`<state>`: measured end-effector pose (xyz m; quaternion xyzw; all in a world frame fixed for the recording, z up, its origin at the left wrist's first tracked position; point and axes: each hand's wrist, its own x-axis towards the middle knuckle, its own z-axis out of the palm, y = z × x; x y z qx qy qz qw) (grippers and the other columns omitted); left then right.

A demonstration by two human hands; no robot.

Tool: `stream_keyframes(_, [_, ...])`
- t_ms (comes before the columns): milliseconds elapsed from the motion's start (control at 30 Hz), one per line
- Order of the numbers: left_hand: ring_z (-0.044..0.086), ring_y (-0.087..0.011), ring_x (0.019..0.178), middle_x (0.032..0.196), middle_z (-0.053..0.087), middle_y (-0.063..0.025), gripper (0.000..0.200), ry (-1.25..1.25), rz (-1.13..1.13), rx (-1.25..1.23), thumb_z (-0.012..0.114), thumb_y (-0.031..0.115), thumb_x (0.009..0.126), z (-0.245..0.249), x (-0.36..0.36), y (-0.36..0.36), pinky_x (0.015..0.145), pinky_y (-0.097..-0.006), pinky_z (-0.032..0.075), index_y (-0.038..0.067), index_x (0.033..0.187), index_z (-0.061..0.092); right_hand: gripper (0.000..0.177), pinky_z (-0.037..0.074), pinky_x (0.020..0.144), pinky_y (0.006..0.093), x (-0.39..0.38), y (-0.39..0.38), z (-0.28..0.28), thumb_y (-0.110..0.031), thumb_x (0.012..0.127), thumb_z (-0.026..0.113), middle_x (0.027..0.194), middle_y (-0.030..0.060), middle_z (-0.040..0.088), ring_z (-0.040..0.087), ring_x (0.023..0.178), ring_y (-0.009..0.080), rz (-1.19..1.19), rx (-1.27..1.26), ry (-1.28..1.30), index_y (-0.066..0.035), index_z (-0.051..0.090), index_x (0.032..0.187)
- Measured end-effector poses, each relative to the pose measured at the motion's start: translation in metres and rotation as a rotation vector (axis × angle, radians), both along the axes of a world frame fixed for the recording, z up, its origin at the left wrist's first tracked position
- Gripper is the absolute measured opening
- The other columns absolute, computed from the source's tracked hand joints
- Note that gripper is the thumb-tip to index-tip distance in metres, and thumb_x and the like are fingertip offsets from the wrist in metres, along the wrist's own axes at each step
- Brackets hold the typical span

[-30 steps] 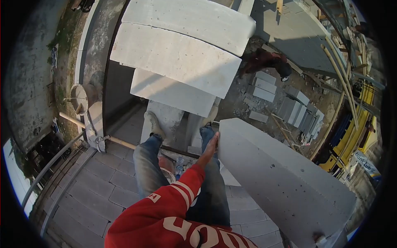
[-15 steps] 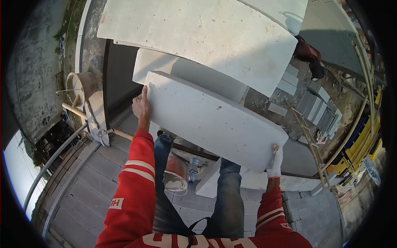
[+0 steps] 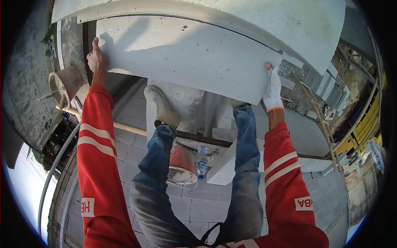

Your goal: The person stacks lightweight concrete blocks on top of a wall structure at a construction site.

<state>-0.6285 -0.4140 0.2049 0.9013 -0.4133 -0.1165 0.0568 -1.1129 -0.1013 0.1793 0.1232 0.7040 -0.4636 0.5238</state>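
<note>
A long pale block [image 3: 182, 58] spans the space between my hands, its far edge close against a larger pale slab [image 3: 264, 20] above it. Bare and in sunlight, my left hand [image 3: 97, 61] grips the block's left end with the thumb on its face. At the right end my right hand [image 3: 273, 89], in a white knitted glove with bare fingertips, holds the lower corner. Beneath the block, my boot [image 3: 161, 107] stands on a pale block surface. The fingers behind both ends are hidden.
Between my legs are a red bucket [image 3: 182, 163] and a plastic bottle [image 3: 202, 161]. Another bucket [image 3: 68, 82] stands at the left near a wooden handle and metal rails. Stacked blocks [image 3: 331, 84], bamboo poles [image 3: 316, 103] and rubble lie at the right, beyond the paved floor [image 3: 206, 211].
Both hands have moved the block forward, up toward the large slab, and left. It now lies more level in view. More of my legs and a boot show.
</note>
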Motion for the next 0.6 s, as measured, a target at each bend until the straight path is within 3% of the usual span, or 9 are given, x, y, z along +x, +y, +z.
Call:
stream_keyframes(67, [0.063,-0.0372,0.100,0.100,0.069,-0.0220,0.090,0.026,0.000,0.071,0.048,0.082,0.075,-0.007,-0.001,-0.003,0.091,-0.0483,0.044,-0.002,0.100,0.073,0.049,0.047,0.092,0.0341,0.000,0.014,-0.025,-0.052,0.098,0.054,0.118,0.0018,0.060,0.054,0.106,0.0153,-0.013,-0.055,0.017,-0.010,0.060,0.123])
stream_keyframes(167, [0.063,-0.0371,0.098,0.098,0.070,-0.0209,0.088,0.104,-0.054,0.056,0.047,0.080,0.078,-0.002,-0.004,0.001,0.091,-0.0490,0.043,-0.001,0.098,0.073,0.049,0.044,0.096,0.0357,-0.001,0.017,-0.029,-0.049,0.098,0.054,0.121,0.0041,0.057,0.050,0.109,0.0156,0.058,-0.032,0.039,-0.009,0.059,0.126])
stream_keyframes(200, [0.060,-0.0368,0.111,0.110,0.068,-0.0223,0.087,0.162,-0.133,0.175,0.045,0.079,0.081,-0.001,0.003,-0.003,0.099,-0.0468,0.040,0.001,0.111,0.071,0.049,0.044,0.096,0.0357,0.003,0.016,-0.022,-0.049,0.098,0.054,0.121,0.0041,0.057,0.050,0.109,0.0156,0.048,-0.032,0.052,-0.009,0.059,0.126])
stream_keyframes(267, [0.050,-0.0371,0.127,0.131,0.059,-0.0225,0.092,0.262,-0.343,0.079,0.042,0.078,0.084,-0.024,0.028,0.003,0.109,-0.0452,0.033,0.004,0.137,0.055,0.057,0.041,0.101,0.0368,0.011,0.003,-0.002,-0.048,0.096,0.056,0.127,0.0086,0.057,0.051,0.116,0.0196,0.083,-0.063,0.046,-0.008,0.052,0.137])
stream_keyframes(300, [0.038,-0.0392,0.138,0.150,0.041,-0.0207,0.101,0.221,-0.349,0.105,0.042,0.080,0.083,-0.014,0.019,0.009,0.116,-0.0451,0.025,0.008,0.153,0.031,0.057,0.041,0.101,0.0368,0.013,0.003,-0.001,-0.048,0.096,0.056,0.127,0.0086,0.057,0.051,0.116,0.0196,0.054,-0.078,0.081,-0.008,0.052,0.137])
stream_keyframes(367, [0.042,-0.0408,0.132,0.145,0.038,-0.0281,0.091,0.226,-0.263,-0.148,0.053,0.069,0.088,0.038,-0.027,0.028,0.110,-0.0483,0.034,0.005,0.150,0.033,0.066,0.039,0.104,0.0371,0.019,0.007,-0.001,-0.047,0.094,0.058,0.134,0.0132,0.056,0.051,0.124,0.0260,0.212,0.006,0.318,-0.006,0.044,0.145])
stream_keyframes(433, [0.047,-0.0364,0.126,0.137,0.044,-0.0266,0.078,0.349,-0.237,-0.400,0.061,0.053,0.093,0.103,-0.074,0.040,0.107,-0.0479,0.037,-0.002,0.143,0.038,0.073,0.039,0.105,0.0359,0.027,0.000,0.055,-0.045,0.091,0.062,0.138,0.0177,0.054,0.051,0.128,0.0298,0.259,0.030,0.328,-0.003,0.040,0.146])
stream_keyframes(567, [0.043,-0.0354,0.129,0.137,0.045,-0.0215,0.063,0.271,-0.741,-0.678,0.063,0.035,0.093,0.224,-0.198,0.056,0.107,-0.0488,0.035,0.000,0.141,0.040,0.074,0.042,0.104,0.0388,0.043,0.061,0.064,-0.043,0.085,0.066,0.135,0.0235,0.056,0.054,0.125,0.0351,0.495,0.171,0.449,0.000,0.043,0.142])
stream_keyframes(600, [0.043,-0.0355,0.130,0.138,0.045,-0.0212,0.061,0.258,-0.824,-0.597,0.062,0.033,0.093,0.250,-0.237,0.056,0.109,-0.0491,0.033,0.002,0.141,0.041,0.074,0.043,0.102,0.0395,0.036,0.064,0.093,-0.044,0.085,0.066,0.132,0.0243,0.057,0.055,0.124,0.0366,0.548,0.208,0.409,0.000,0.045,0.141])
